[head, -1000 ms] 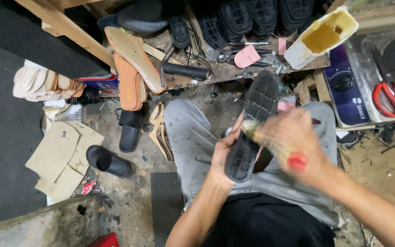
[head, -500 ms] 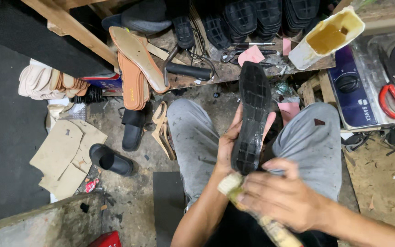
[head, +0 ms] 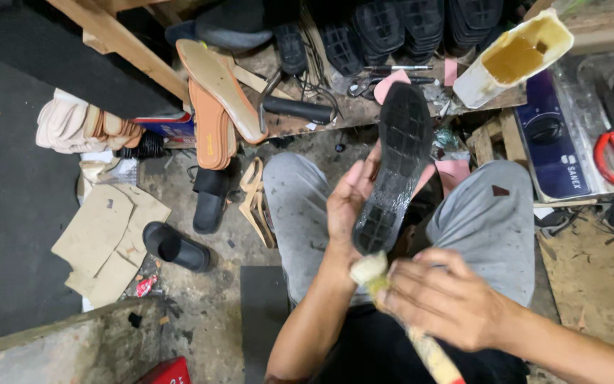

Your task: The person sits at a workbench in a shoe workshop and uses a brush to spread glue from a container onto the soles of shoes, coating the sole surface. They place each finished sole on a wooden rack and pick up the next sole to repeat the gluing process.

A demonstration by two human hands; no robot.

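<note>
My left hand (head: 349, 206) grips the black rubber shoe sole (head: 394, 167); my right hand (head: 445, 299) clutches the glue-tipped brush (head: 372, 274). I judge the sole's glossy middle coated, ends left.

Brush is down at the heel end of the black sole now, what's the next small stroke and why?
Probably draw the brush up from the heel toward the toe. The right hand holds its pale tip at the lower end of the black sole, which the left hand steadies upright; the middle looks glossy, the toe end matte.
</note>
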